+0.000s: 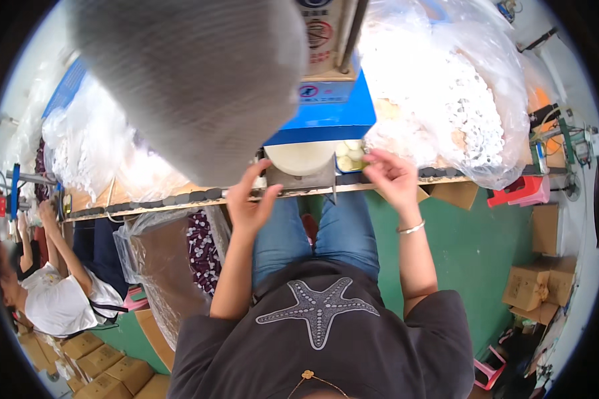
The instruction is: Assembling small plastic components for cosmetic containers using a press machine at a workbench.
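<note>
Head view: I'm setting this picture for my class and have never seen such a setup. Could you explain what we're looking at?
There is no robot here. A camera worn on a person's head looks down, and its wide lens bends straight edges. The two bare hands are the wearer's own. The left hand is open at the table edge, near a blue-fronted machine with a white round part beneath. The right hand has its fingertips by some pale round pieces; whether it pinches one is too small to tell. Clear plastic bags of white pieces lie on both sides of the machine. A blurred grey shape blocks part of the view. Another person is at the far left.
</note>
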The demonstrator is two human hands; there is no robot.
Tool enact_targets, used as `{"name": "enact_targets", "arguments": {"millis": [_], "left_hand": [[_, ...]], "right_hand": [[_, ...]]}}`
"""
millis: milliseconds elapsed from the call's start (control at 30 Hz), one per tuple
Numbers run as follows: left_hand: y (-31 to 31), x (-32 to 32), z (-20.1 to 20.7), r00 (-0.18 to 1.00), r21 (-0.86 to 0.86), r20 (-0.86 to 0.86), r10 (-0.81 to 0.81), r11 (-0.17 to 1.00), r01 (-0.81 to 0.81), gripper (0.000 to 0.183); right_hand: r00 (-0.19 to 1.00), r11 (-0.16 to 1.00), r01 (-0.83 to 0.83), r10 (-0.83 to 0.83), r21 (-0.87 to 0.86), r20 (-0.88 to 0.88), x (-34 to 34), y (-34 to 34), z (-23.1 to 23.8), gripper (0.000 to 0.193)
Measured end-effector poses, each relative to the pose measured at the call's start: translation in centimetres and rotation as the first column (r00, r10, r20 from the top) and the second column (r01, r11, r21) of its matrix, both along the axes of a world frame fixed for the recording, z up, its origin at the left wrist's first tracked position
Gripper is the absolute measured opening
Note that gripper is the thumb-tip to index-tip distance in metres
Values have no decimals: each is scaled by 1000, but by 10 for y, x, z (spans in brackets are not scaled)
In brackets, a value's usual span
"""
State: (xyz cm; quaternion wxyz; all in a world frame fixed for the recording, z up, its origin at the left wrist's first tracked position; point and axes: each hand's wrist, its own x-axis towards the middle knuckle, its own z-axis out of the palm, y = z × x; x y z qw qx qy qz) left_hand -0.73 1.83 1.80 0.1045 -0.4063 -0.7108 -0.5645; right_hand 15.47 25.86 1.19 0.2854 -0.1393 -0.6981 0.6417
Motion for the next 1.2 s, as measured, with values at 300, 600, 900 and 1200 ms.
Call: {"name": "enact_targets", "arguments": {"millis": [300,600,900,1200], "left_hand": [[18,13,-6,996,-105,86,-21,994,30,35],[42,14,-25,997,74,74,2,997,-7,24],[-45,48,-3,963,-91,136,232,971,-221,22],[-236,29,-71,811,-860,-78,580,373,-350,24]], "right_hand": [[771,474,279,-629,835,99,-38,144,12,16],[539,237,-100,-803,966,253,-59,152,2,14],[855,518,308,-518,798,7,-26,119,10,20],[924,861,349,-383,369,19,14,70,-55,19]]}}
